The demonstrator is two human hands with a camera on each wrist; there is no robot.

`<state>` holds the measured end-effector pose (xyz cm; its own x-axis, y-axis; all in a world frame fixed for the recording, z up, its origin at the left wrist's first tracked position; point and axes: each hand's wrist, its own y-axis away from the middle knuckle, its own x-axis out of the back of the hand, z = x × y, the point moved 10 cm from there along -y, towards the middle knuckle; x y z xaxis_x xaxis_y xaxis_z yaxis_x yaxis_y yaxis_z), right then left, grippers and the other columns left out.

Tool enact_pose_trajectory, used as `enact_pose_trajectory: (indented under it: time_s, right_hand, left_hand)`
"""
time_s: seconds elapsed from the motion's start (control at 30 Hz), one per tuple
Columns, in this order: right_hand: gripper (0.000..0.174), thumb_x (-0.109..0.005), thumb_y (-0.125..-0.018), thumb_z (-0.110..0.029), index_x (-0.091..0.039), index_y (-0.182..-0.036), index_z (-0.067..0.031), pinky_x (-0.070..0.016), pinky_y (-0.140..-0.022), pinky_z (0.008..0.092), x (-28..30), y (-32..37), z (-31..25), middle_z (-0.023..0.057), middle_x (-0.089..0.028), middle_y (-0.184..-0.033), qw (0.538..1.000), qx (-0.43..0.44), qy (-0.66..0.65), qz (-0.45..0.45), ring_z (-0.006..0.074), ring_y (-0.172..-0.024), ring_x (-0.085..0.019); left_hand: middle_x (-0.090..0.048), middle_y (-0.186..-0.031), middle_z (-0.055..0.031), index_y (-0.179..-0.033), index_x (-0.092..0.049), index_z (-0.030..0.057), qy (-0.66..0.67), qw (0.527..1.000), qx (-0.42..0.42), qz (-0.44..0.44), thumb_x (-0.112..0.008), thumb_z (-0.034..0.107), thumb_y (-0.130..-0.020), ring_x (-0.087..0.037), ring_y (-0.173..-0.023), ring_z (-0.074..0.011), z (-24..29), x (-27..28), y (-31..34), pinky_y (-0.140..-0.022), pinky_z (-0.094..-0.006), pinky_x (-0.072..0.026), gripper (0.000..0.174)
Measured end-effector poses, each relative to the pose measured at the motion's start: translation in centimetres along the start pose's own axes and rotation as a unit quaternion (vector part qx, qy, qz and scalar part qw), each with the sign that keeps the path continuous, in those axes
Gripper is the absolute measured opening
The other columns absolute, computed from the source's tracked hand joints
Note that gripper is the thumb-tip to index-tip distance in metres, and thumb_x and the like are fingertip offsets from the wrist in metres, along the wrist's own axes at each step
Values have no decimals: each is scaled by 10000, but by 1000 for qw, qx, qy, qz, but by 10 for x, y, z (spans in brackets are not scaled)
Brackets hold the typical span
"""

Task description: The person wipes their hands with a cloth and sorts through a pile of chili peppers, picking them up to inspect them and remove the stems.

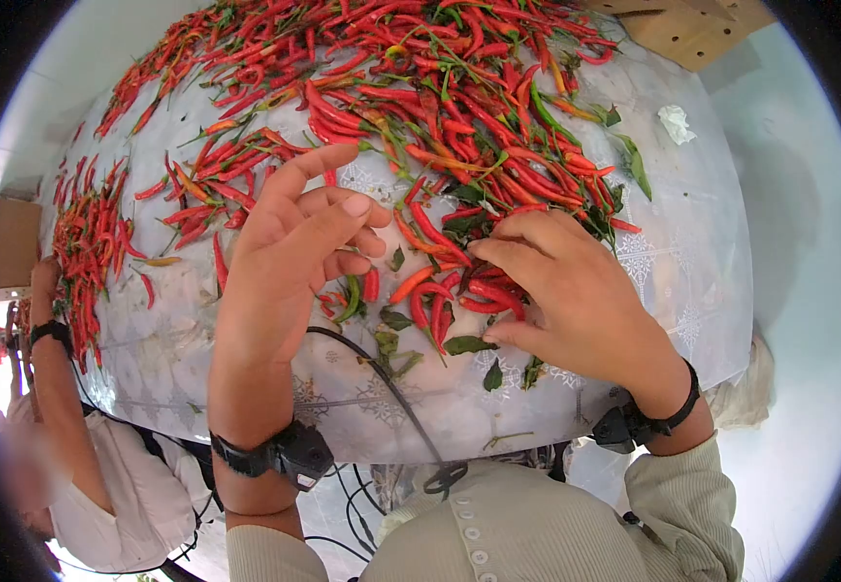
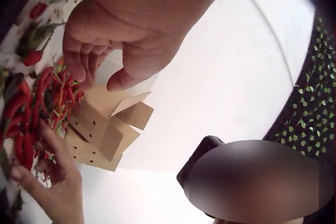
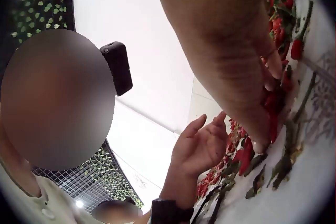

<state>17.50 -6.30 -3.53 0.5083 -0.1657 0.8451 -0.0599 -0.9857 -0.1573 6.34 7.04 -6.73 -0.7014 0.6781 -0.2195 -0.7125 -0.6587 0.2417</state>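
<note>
My left hand (image 1: pixel 290 242) is raised above the table's near part, its fingers loosely bent and apart, with nothing visible between them. The left wrist view shows the same hand (image 2: pixel 126 40) over the chillies. Lower, my right hand (image 1: pixel 576 291) spreads thumb and fingers around several red chillies (image 1: pixel 493 289), and the fingertips touch the pile. A dark green leaf (image 1: pixel 469 344) lies by the thumb. In the right wrist view this hand (image 3: pixel 236 66) reaches down to the chillies, partly hiding them. Between the hands lie a curved green chilli (image 1: pixel 350 299) and loose leaves.
A large heap of red chillies (image 1: pixel 430 87) covers the table's far side. Another pile (image 1: pixel 91 242) is at the left, beside a second person's arm (image 1: pixel 62 388). A cardboard box (image 1: pixel 697 29) stands at the back right near crumpled tissue (image 1: pixel 676 124). A black cable (image 1: pixel 382 373) crosses the near edge.
</note>
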Motion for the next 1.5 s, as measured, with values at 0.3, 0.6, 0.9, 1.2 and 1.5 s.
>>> enact_pose_trajectory:
  time_s: [0.3, 0.6, 0.9, 1.2, 1.5]
  right_hand:
    - [318, -714, -689, -119, -638, -989, -46, -474, -798, 360, -2, 3, -4, 81, -562, -934, 998, 15, 9, -59, 268, -939, -540]
    - [240, -669, -725, -104, -626, -958, -64, -486, -769, 389, -8, 9, -3, 100, -565, -938, 993, -16, -16, -112, 308, -908, -569]
    - [193, -643, -720, -94, -600, -903, -50, -479, -752, 410, -7, 11, -5, 122, -550, -918, 996, 17, -10, -89, 321, -901, -561]
    - [170, -622, -669, -45, -590, -836, -45, -470, -709, 418, -11, 4, -3, 126, -542, -856, 997, 5, -6, -72, 331, -836, -559]
    - [160, -657, -652, -70, -607, -799, -35, -479, -649, 379, -1, -7, 9, 112, -585, -750, 991, 7, -109, -75, 280, -725, -591]
  left_hand:
    - [-643, -884, -70, -1294, -447, -7, -11, 1000, 18, 13, -551, 117, -910, -603, -710, -98, -2, 3, -1, -630, -233, -486, 417]
    - [-643, -894, -59, -1245, -478, 33, -33, 999, 15, -2, -579, 144, -895, -615, -731, -114, -1, 1, 1, -665, -256, -488, 380]
    - [-643, -899, -50, -1220, -507, 65, -4, 999, 24, -28, -579, 132, -905, -614, -754, -112, -4, -4, 3, -668, -240, -487, 330]
    - [-635, -881, -53, -1176, -532, 54, 16, 998, 45, -34, -568, 134, -912, -597, -736, -101, -9, -4, 1, -656, -226, -486, 278]
    - [-629, -868, -35, -1142, -551, 61, 14, 998, 49, -41, -555, 155, -920, -591, -729, -90, -12, 1, -3, -660, -226, -482, 241]
